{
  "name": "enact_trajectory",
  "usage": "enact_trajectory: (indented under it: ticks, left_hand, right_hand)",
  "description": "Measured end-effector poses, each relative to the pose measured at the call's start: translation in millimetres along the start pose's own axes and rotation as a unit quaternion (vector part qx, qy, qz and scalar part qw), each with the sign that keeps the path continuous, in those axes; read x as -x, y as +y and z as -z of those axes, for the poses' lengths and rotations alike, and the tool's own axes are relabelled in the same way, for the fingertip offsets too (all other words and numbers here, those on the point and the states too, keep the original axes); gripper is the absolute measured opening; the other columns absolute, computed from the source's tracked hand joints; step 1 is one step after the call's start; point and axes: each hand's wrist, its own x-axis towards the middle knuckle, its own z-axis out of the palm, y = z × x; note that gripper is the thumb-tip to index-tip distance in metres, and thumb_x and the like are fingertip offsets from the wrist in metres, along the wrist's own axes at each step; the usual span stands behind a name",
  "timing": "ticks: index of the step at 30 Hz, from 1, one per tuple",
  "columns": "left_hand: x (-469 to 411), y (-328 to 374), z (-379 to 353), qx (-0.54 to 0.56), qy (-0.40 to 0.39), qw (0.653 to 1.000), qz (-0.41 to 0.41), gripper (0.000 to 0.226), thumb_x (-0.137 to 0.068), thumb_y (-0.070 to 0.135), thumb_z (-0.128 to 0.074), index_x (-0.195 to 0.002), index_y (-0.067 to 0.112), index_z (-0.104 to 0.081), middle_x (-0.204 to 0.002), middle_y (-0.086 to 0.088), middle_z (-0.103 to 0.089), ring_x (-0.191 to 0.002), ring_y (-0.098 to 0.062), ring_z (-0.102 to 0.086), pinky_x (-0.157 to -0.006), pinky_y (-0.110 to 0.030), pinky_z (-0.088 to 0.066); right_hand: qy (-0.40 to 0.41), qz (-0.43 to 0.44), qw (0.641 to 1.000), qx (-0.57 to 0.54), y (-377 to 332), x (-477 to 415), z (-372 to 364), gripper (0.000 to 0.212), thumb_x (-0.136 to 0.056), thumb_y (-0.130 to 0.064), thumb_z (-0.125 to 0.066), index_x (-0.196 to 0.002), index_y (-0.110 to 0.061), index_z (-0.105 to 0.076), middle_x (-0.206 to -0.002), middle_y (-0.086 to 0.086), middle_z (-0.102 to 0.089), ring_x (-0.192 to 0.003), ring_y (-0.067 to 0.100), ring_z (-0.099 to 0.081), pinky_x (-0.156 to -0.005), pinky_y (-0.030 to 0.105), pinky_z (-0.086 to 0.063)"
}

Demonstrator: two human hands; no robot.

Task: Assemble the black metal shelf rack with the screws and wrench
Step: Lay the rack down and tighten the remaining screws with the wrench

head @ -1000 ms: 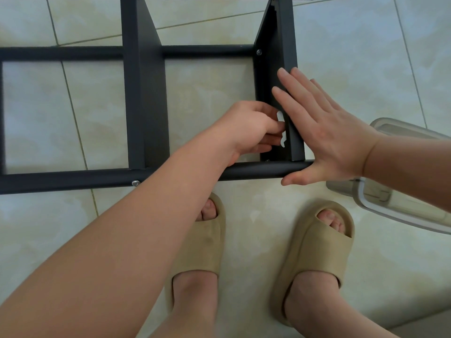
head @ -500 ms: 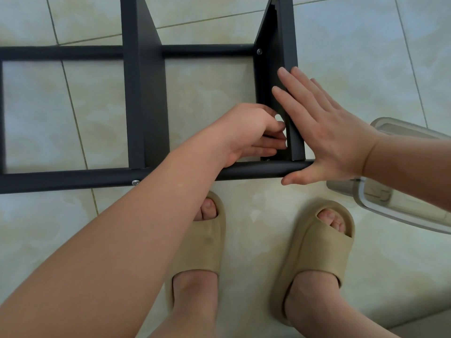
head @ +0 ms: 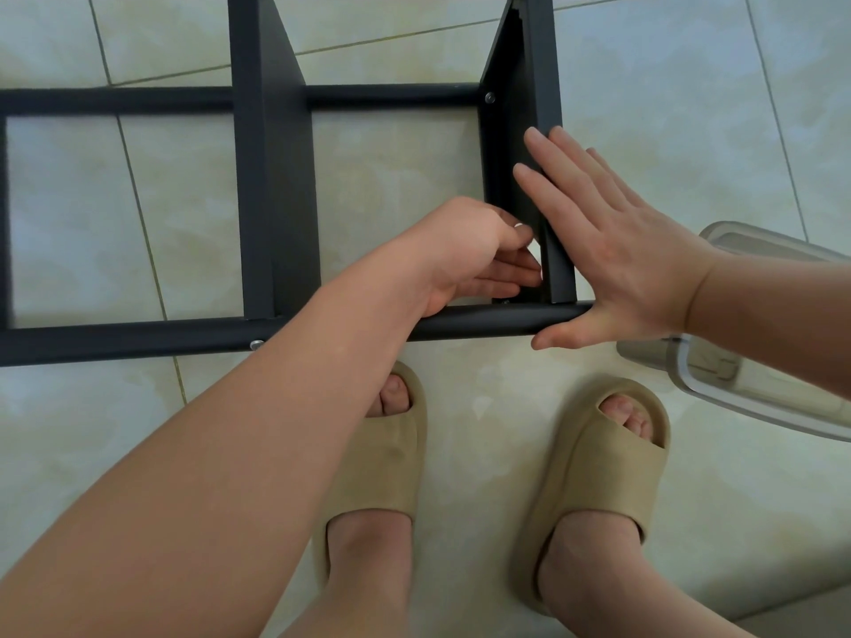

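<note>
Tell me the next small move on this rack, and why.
Probably turn the small pale piece that the left hand pinches, to tighten the corner where the upright meets the front bar. The right hand lies flat against that upright, bracing it. Whether the piece is a screw or the wrench I cannot tell.

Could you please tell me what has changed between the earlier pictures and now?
The left hand has rolled slightly against the upright panel: its curled fingers have dropped a little toward the bottom bar. What they pinch is hidden. The right hand stays flat on the panel, and the black rack has not moved.
</note>
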Motion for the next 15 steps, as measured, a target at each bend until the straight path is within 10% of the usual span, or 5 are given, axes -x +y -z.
enact_trajectory:
  ticks: [15]
  left_hand:
    - [4.8,2.0,2.2,-0.052,-0.007,0.999,-0.004,0.02,-0.104,0.014,-0.049,-0.085,0.015,-0.058,-0.067,0.002,-0.072,-0.071,-0.013,-0.073,-0.074,-0.029,-0.059]
  right_hand:
    - [-0.002,0.0,1.0,0.0,0.0,0.3,0.1,0.131,-0.074,-0.094,-0.041,-0.16,0.0,-0.008,-0.167,0.023,0.002,-0.155,0.038,0.004,-0.121,0.063,-0.016]
